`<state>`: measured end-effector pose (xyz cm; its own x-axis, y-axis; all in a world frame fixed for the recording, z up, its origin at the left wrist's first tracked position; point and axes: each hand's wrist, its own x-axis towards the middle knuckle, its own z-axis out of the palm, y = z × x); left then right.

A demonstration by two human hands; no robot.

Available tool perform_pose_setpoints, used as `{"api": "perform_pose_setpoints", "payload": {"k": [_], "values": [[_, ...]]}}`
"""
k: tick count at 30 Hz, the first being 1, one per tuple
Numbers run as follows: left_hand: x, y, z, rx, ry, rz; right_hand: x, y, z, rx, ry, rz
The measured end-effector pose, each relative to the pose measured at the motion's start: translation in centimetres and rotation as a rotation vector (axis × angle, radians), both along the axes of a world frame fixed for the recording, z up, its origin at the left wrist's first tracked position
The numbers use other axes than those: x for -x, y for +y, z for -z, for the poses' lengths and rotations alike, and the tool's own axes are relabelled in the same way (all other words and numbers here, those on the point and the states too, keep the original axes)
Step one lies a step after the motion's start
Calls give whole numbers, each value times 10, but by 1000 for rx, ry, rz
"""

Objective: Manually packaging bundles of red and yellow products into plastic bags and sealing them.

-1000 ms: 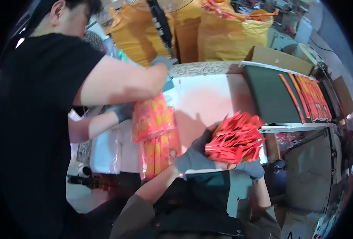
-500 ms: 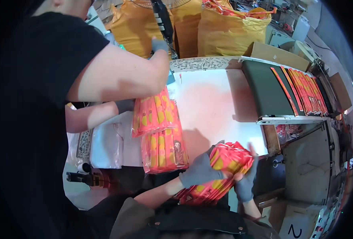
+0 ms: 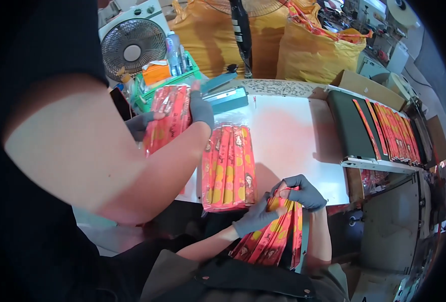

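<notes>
A fanned bundle of long, slim red-and-yellow packets point(image 3: 271, 236) is held low in front of my body. My left hand point(image 3: 257, 220), in a grey fingerless glove, is closed round the bundle's left side. At its upper end my right hand point(image 3: 306, 193), gloved alike, pinches the packet tips, fingers curled. Just left of the bundle, a clear plastic bag filled with similar packets point(image 3: 228, 171) lies on the white table. Another person's gloved hands hold a second filled bag point(image 3: 168, 118) farther left.
The white tabletop point(image 3: 283, 131) spreads ahead. A dark conveyor belt point(image 3: 351, 126) at right carries a row of packets point(image 3: 396, 131). A teal device point(image 3: 228, 100), a green basket point(image 3: 188, 78) and a fan point(image 3: 132, 50) stand far left. Yellow sacks point(image 3: 318, 55) stand behind.
The other person has lifted the upper bag off the lower one, moving it left and away. My right hand has shifted from the bundle's side to its upper end; the packets fan out more.
</notes>
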<state>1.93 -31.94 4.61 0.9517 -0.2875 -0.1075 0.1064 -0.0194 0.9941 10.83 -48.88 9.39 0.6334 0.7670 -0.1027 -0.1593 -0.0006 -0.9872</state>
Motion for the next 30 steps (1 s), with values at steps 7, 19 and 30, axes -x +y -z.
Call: {"api": "perform_pose_setpoints", "payload": {"k": [7, 19, 30], "values": [[26, 153, -22, 299, 49, -174, -21, 36, 20, 36, -5, -52], [26, 403, 73, -1112, 13, -736, -28, 44, 43, 131, 52, 39], [37, 416, 56, -1264, -16, -717, -21, 56, 41, 64, 64, 20]]}}
